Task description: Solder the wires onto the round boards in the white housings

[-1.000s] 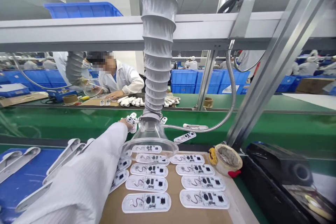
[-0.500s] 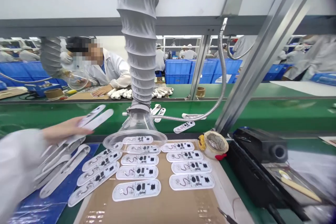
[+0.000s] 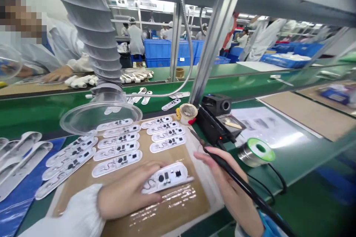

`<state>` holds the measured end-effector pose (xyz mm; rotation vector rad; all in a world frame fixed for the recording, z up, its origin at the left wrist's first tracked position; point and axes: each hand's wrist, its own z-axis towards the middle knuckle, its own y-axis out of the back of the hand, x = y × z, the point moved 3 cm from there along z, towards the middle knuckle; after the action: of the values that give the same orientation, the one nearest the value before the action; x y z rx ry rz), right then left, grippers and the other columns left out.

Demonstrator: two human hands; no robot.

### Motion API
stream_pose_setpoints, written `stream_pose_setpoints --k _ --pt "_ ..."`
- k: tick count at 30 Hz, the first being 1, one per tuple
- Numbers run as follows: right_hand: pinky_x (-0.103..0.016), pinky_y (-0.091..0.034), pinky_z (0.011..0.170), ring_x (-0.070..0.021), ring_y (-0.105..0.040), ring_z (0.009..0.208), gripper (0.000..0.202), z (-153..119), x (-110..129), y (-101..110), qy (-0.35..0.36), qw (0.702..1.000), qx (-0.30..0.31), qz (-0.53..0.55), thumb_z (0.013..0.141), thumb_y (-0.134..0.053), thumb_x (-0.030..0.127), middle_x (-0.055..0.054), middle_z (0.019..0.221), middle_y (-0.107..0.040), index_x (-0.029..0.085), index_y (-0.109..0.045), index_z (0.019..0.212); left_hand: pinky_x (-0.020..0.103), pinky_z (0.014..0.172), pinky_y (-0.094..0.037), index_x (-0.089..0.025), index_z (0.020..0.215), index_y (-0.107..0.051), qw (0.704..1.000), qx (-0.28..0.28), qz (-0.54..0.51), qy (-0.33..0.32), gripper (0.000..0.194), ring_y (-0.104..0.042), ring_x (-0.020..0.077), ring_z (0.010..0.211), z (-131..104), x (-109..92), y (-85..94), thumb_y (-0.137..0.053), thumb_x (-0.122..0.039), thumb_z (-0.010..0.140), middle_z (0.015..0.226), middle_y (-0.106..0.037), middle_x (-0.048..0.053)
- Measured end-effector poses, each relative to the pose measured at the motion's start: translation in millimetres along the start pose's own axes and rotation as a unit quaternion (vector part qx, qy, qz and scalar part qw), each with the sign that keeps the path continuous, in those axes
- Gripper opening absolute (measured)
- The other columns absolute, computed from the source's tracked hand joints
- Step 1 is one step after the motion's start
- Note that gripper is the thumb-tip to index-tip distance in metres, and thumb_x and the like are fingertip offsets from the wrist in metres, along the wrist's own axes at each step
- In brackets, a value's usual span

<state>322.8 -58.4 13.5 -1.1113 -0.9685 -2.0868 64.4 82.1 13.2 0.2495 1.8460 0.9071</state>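
Observation:
My left hand (image 3: 128,189) grips a white oval casing with a circuit board (image 3: 169,178), low over the cardboard, thumb on the near side and fingers behind. A second thin white edge shows under it. In my right hand (image 3: 232,189) lies a black soldering iron (image 3: 222,163), its tip pointing up and left toward a round sponge pot (image 3: 188,114). Rows of similar white casings with circuit boards (image 3: 116,163) lie on the cardboard (image 3: 122,226), beyond and left of my left hand.
A clear fume hood (image 3: 101,118) hangs over the far casings. At right stand a black soldering station (image 3: 211,124) and a solder wire spool (image 3: 257,152). Folded white strips (image 3: 25,166) lie on blue film at left. Across the green belt, a person's hand (image 3: 58,74) rests on a bench.
My view has swung right. My left hand has come from the strips at left to the cardboard with white pieces in it. My right hand has appeared, holding the soldering iron.

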Motion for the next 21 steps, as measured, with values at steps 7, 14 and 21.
stream_pose_setpoints --k 7,14,21 --pt "-0.041 -0.061 0.112 -0.0285 -0.065 0.14 0.067 -25.3 -16.2 -10.8 -0.036 0.988 0.143 -0.047 0.092 -0.077 0.024 -0.008 0.152 -0.065 0.033 -0.051 0.153 0.044 0.115 -0.059 -0.042 0.154 -0.055 0.998 -0.029 0.035 0.04 0.08 -0.06 0.0343 0.144 32.3 -2.1 28.8 -0.062 -0.083 0.086 0.16 -0.058 0.0" --pt "-0.033 -0.064 0.107 -0.0205 -0.074 0.125 0.063 -42.2 -33.6 -18.8 0.02 0.99 0.142 -0.017 0.1 -0.06 0.012 -0.003 0.147 -0.07 0.04 -0.045 0.154 0.049 0.114 -0.058 -0.042 0.153 -0.057 0.994 -0.057 0.098 0.005 0.07 -0.065 0.0372 0.136 54.7 -7.7 19.3 -0.056 -0.077 0.093 0.155 -0.063 0.0" --pt "-0.038 -0.059 0.114 -0.0269 -0.068 0.136 0.08 -52.0 -36.9 -11.9 -0.049 0.973 0.224 0.01 0.09 -0.084 0.025 -0.005 0.144 -0.07 0.041 -0.043 0.157 0.042 0.114 -0.058 -0.046 0.147 -0.061 0.931 -0.221 0.266 -0.12 0.039 -0.068 0.0253 0.13 -13.0 11.3 20.4 -0.044 -0.046 0.111 0.142 -0.07 -0.002"
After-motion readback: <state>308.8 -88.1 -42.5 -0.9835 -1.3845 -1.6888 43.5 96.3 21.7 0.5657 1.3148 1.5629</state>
